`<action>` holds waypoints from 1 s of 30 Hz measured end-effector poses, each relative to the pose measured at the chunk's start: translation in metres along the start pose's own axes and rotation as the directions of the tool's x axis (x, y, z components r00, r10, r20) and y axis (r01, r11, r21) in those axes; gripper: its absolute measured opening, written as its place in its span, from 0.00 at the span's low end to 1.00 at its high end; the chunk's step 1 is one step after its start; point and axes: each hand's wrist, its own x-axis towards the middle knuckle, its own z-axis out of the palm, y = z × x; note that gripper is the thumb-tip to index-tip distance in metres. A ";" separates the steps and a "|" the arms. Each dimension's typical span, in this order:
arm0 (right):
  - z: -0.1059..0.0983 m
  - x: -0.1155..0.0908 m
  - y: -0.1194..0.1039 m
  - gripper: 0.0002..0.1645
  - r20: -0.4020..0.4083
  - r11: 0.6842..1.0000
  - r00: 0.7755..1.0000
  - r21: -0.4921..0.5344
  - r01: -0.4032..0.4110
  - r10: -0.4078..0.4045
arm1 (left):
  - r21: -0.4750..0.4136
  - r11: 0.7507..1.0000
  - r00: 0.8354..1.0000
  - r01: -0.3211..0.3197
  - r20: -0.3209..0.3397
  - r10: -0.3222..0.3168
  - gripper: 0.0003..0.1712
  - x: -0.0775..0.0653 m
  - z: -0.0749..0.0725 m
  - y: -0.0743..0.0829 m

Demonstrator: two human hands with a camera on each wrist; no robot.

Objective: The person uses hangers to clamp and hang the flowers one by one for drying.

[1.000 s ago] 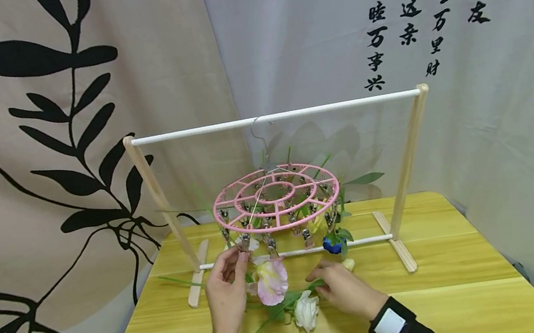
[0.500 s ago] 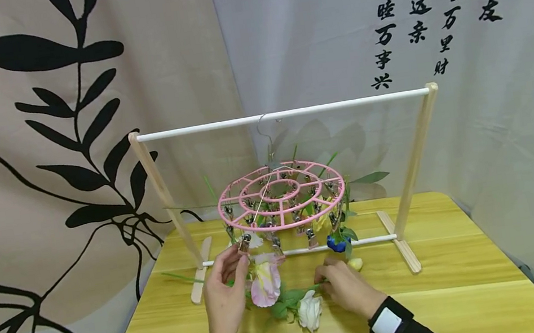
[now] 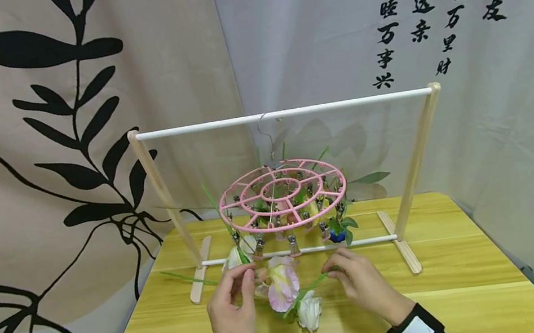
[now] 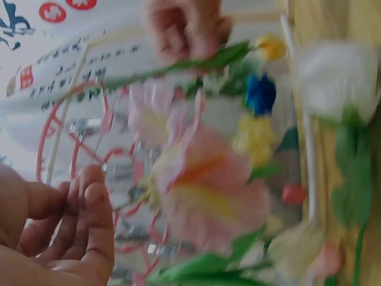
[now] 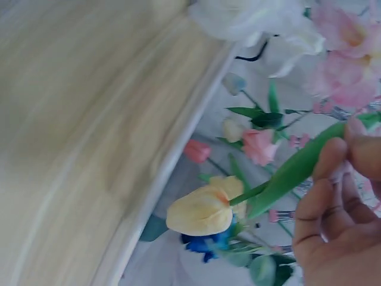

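My right hand (image 3: 366,286) pinches a yellow tulip by its leafy green stem; the tulip's bloom (image 5: 202,211) points away from the fingers in the right wrist view, while the head view hides it behind the hand. My left hand (image 3: 231,313) has loosely curled fingers, with thumb and fingertips close beside a pink-and-yellow flower (image 4: 208,179) and nothing visible between them. That flower hangs low at the front of a round pink clip hanger (image 3: 280,227), whose metal clips (image 3: 293,244) dangle below the ring. A white rose (image 3: 309,311) lies on the table between the hands.
A wooden stand with a white top bar (image 3: 340,104) carries the hanger. Its lower bar (image 3: 375,240) runs behind the hands. A blue flower (image 3: 336,235) and a white flower (image 3: 234,257) hang from the ring. The wooden table (image 3: 467,275) reaches to fabric backdrops.
My left hand has let go of a clip and lowered slightly. The ring has turned, shifting its front clips and the pink flower right. My right hand's tulip stem now shows more.
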 end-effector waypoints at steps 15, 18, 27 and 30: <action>-0.017 0.008 -0.055 0.18 -0.136 0.972 0.982 0.173 0.156 -0.133 | -0.106 0.964 0.934 0.245 0.292 -0.206 0.05 -0.018 0.056 0.011; -0.019 0.009 -0.058 0.17 -0.124 0.973 0.985 0.181 0.143 -0.122 | -0.104 0.966 0.943 0.238 0.263 -0.205 0.03 -0.018 0.058 0.011; -0.042 0.029 -0.048 0.15 -0.376 0.990 0.927 0.138 0.042 0.013 | -0.129 0.962 0.947 0.239 0.252 -0.202 0.04 -0.021 0.061 0.012; -0.051 0.039 -0.044 0.20 -0.386 0.990 0.921 0.141 0.012 0.044 | -0.140 0.957 0.943 0.255 0.256 -0.214 0.03 -0.022 0.062 0.012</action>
